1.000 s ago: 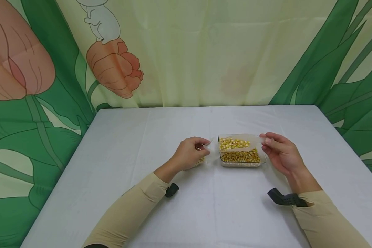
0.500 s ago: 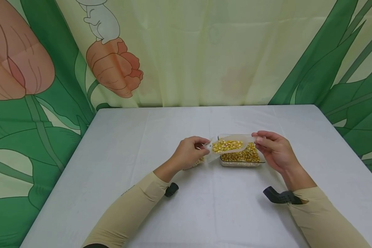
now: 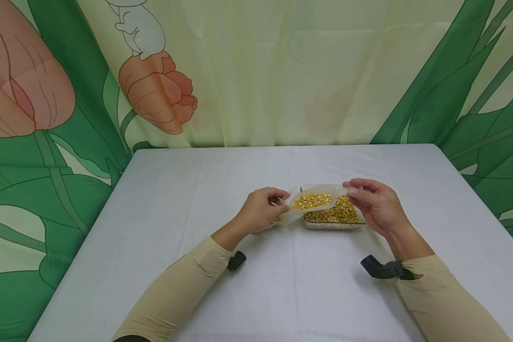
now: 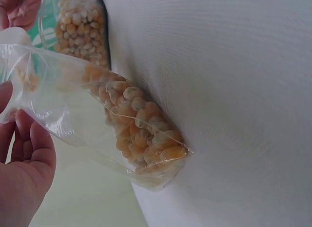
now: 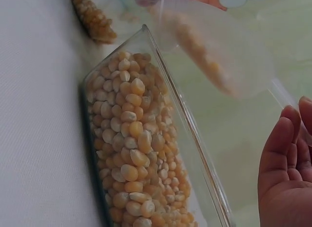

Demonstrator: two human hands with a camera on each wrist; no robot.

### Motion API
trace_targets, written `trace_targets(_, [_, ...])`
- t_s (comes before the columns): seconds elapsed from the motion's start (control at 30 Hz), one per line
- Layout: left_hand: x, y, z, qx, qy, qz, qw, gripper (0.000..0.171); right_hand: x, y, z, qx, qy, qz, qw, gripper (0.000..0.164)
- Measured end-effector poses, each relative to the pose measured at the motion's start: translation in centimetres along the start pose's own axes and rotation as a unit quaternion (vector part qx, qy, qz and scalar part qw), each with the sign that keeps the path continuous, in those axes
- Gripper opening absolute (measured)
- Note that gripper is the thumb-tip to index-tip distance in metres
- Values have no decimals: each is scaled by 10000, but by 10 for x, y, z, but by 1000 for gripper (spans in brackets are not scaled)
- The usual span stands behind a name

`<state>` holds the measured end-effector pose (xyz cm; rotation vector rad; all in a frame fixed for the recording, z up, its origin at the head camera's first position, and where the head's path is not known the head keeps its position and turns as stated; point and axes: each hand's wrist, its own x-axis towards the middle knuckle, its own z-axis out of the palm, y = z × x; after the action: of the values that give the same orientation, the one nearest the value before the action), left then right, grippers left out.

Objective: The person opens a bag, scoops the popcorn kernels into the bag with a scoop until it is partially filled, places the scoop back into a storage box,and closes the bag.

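Left hand point(image 3: 258, 211) left of glass container point(image 3: 331, 226), pinching. Right hand point(image 3: 378, 206) at container's right end, fingers curled, pinching. Sleeved forearms point(image 3: 184, 285) on container's near side.

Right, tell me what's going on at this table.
A person's right hand grips a translucent scoop of corn kernels, its front end at the mouth of a clear bag that the left hand pinches. The bag rests on the white table with kernels already in its bottom. A glass container beside it holds many more.

I see white table point(image 3: 320, 285). Behind it, pale yellow curtain point(image 3: 261, 71) with big pink flowers point(image 3: 30, 85), green leaves point(image 3: 444, 61), small white animal point(image 3: 145, 33). Light looks soft.
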<state>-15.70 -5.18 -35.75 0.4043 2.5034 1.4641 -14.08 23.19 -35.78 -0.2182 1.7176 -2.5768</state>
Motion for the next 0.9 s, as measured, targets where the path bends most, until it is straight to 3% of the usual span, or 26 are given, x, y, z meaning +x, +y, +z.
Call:
trace_targets(0.5, [1, -1, 2, 9, -14, -7, 10000, 29, 3, -3, 14, -1141, 13, -50, 9935, 20])
trace_targets(0.9, [1, 0, 1, -26, -5, 53, 10000, 27, 3, -5, 18, -1288, -126, -210, 9914, 23])
